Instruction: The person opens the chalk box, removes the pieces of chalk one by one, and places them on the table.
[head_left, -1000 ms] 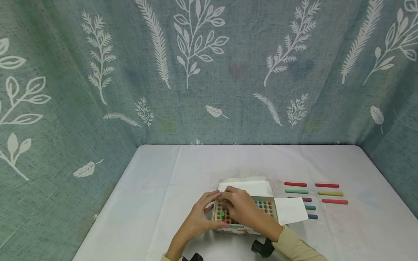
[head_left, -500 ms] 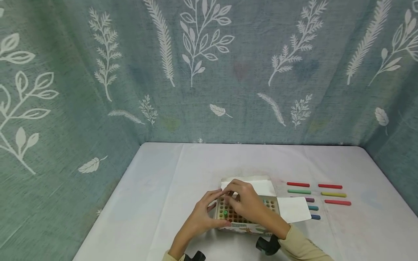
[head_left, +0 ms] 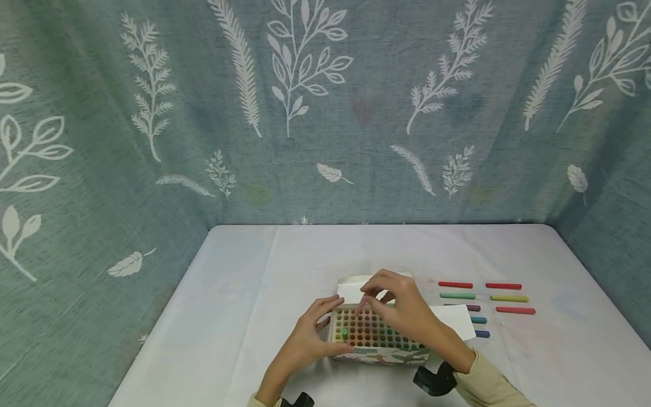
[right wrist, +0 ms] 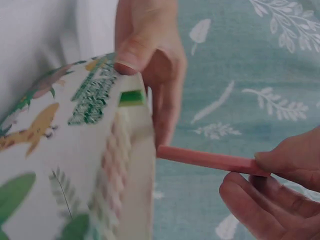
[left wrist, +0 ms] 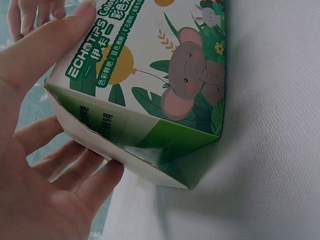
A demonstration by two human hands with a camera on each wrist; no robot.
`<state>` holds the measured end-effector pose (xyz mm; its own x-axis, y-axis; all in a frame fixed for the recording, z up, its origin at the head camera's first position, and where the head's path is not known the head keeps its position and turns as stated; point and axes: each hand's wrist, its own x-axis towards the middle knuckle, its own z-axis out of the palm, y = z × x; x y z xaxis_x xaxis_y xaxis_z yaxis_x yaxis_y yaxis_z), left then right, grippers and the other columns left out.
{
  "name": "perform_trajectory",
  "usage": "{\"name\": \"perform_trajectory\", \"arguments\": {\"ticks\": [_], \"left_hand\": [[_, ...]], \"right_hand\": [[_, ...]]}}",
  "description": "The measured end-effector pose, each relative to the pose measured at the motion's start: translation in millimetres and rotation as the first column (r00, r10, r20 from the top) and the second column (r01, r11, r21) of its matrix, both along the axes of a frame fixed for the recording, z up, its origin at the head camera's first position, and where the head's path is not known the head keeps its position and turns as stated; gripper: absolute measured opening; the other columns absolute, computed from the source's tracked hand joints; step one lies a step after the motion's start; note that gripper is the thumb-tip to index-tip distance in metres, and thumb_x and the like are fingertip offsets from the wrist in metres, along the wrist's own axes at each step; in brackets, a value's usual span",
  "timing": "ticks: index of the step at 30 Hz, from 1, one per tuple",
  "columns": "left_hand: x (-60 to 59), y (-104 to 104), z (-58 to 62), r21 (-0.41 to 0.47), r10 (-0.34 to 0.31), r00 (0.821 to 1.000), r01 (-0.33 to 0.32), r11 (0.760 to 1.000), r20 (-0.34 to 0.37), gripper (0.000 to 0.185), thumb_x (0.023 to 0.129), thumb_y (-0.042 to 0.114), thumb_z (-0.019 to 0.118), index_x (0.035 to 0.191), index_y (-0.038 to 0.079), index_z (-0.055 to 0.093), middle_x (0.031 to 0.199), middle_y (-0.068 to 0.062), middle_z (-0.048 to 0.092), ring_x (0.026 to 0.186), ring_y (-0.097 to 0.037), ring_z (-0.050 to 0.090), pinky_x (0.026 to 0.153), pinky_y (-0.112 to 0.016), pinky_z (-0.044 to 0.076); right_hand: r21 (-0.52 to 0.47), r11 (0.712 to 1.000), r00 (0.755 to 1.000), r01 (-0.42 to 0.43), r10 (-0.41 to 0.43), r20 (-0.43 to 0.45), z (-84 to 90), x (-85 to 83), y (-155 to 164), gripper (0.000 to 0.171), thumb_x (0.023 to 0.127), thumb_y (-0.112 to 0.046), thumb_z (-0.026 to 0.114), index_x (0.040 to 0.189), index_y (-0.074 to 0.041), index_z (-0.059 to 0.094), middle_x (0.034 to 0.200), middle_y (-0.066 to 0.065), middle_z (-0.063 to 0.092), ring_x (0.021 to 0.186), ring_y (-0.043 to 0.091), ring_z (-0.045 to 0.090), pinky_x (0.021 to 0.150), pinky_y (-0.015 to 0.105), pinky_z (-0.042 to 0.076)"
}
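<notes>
A printed cardboard chalk box (head_left: 389, 356) stands on the table, its top open over rows of round holes. My left hand (head_left: 310, 337) grips its left end, thumb on the printed front (left wrist: 150, 65) and fingers around the opened side flap (left wrist: 115, 155). One green chalk stick (head_left: 344, 333) pokes up from a hole near the left front corner. Over the back left part of the holes, my right hand (head_left: 402, 302) pinches a pink chalk stick (right wrist: 205, 160) by one end between thumb and fingers. The stick's other end points toward the box.
Right of the box, several chalk sticks lie in two columns, among them a green one (head_left: 458, 295), a yellow one (head_left: 510, 298) and a red one (head_left: 516, 310). A white side flap (head_left: 451, 319) overlaps some of them. A patterned curtain (head_left: 325, 113) rises behind the table.
My right hand has moved right and up over the box, uncovering more holes, and the pink chalk now shows below its fingers. My left hand keeps its grip on the box.
</notes>
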<state>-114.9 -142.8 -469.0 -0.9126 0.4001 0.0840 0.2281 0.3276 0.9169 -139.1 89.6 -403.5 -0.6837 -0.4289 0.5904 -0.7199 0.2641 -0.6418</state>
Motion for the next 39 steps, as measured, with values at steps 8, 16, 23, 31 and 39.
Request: {"name": "perform_trajectory", "arguments": {"ticks": [8, 16, 23, 31, 39], "left_hand": [[-0.7, 0.2, -2.3, 0.001, 0.0, 1.0, 0.0, 1.0, -0.003, 0.081, 0.072, 0.022, 0.084, 0.142, 0.017, 0.045, 0.145, -0.006, 0.035, 0.133, -0.031, 0.034, 0.103, -0.051, 0.04], [-0.8, 1.3, -1.2, 0.002, -0.004, 1.0, 0.004, 1.0, 0.012, 0.081, 0.072, 0.023, 0.084, 0.143, 0.018, 0.044, 0.145, -0.003, 0.035, 0.134, -0.03, 0.033, 0.105, -0.047, 0.039], [-0.3, 1.9, -1.1, 0.001, 0.003, 1.0, -0.003, 1.0, 0.014, 0.08, 0.072, 0.022, 0.084, 0.141, 0.02, 0.045, 0.144, -0.003, 0.035, 0.134, -0.03, 0.033, 0.105, -0.047, 0.038], [10.2, 7.0, 30.1, 0.01, -0.003, 0.999, 0.002, 1.0, 0.048, 0.079, 0.073, 0.013, 0.083, 0.142, 0.009, 0.044, 0.146, -0.016, 0.033, 0.134, -0.036, 0.031, 0.105, -0.053, 0.035], [10.9, 8.8, 34.5, 0.006, -0.005, 0.999, 0.005, 1.0, 0.052, 0.079, 0.074, 0.011, 0.082, 0.142, 0.006, 0.043, 0.146, -0.018, 0.032, 0.134, -0.037, 0.03, 0.105, -0.055, 0.034]], "right_hand": [[-0.016, 0.997, 0.997, 0.073, -0.073, 0.004, 9.8, 1.7, 26.6, 0.022, 0.081, 0.005, 0.071, 0.094, -0.014, 0.07, 0.09, -0.002, 0.064, 0.078, 0.011, 0.064, 0.059, 0.022, 0.057], [-0.037, 0.988, 0.988, 0.152, -0.152, 0.016, 17.3, 5.9, 50.5, 0.026, 0.076, 0.007, 0.074, 0.093, -0.012, 0.07, 0.088, 0.001, 0.066, 0.075, 0.014, 0.064, 0.058, 0.025, 0.058], [-0.045, 0.984, 0.985, 0.174, -0.174, 0.011, 25.8, 10.9, 70.8, 0.025, 0.075, 0.011, 0.073, 0.093, -0.007, 0.07, 0.087, 0.005, 0.066, 0.067, 0.013, 0.065, 0.057, 0.023, 0.057], [-0.077, 0.975, 0.978, 0.208, -0.205, 0.039, 30.9, 14.0, 97.8, 0.024, 0.077, 0.008, 0.073, 0.096, -0.007, 0.07, 0.089, 0.004, 0.066, 0.073, 0.014, 0.067, 0.064, 0.022, 0.058], [-0.069, 0.953, 0.955, 0.296, -0.292, 0.057, 35.5, 20.6, 122.1, 0.025, 0.079, 0.01, 0.07, 0.098, -0.005, 0.07, 0.091, 0.007, 0.066, 0.078, 0.011, 0.066, 0.068, 0.017, 0.056]]}}
